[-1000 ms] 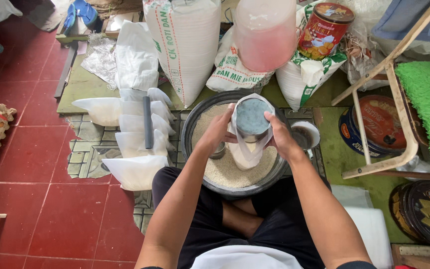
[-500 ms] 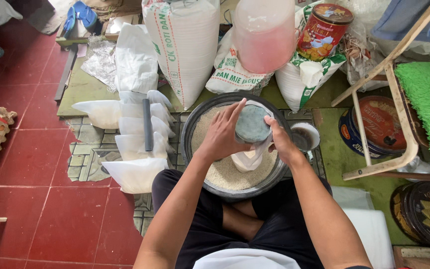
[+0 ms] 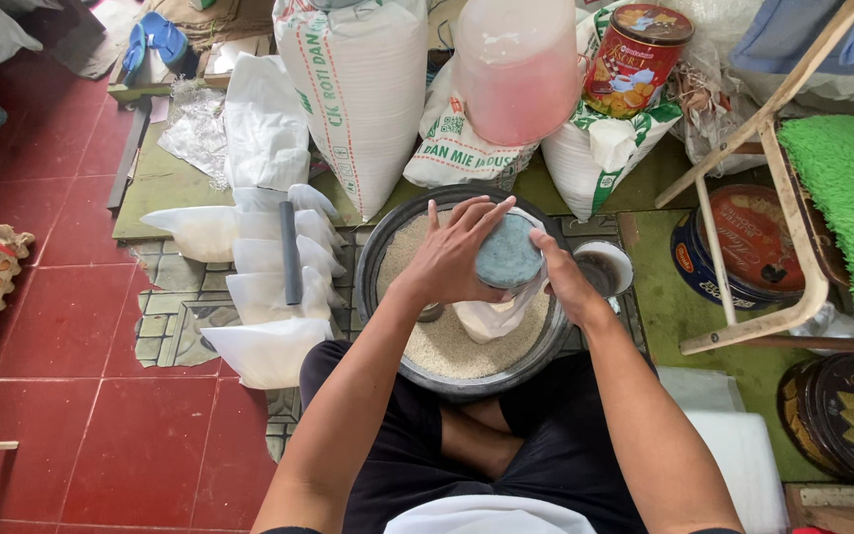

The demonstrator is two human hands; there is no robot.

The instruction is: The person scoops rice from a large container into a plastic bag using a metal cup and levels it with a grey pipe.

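Observation:
A wide metal basin (image 3: 373,259) of pale grain sits on the floor before my crossed legs. Over it my left hand (image 3: 452,252) lies across the top of a grey-blue round can (image 3: 509,252), tipping it. My right hand (image 3: 567,282) grips the mouth of a clear plastic bag (image 3: 491,318) that hangs below the can above the grain. The bag's opening is mostly hidden by my fingers.
Several filled plastic bags (image 3: 269,287) lie in a row left of the basin, with a dark bar (image 3: 291,252) across them. Large white sacks (image 3: 363,89), a pink jug (image 3: 518,69) and a red tin (image 3: 635,59) stand behind. A small cup (image 3: 605,267) and a wooden frame (image 3: 743,208) are to the right.
The can has tipped from upright to sideways over the bag. My left hand slid from its side onto its top.

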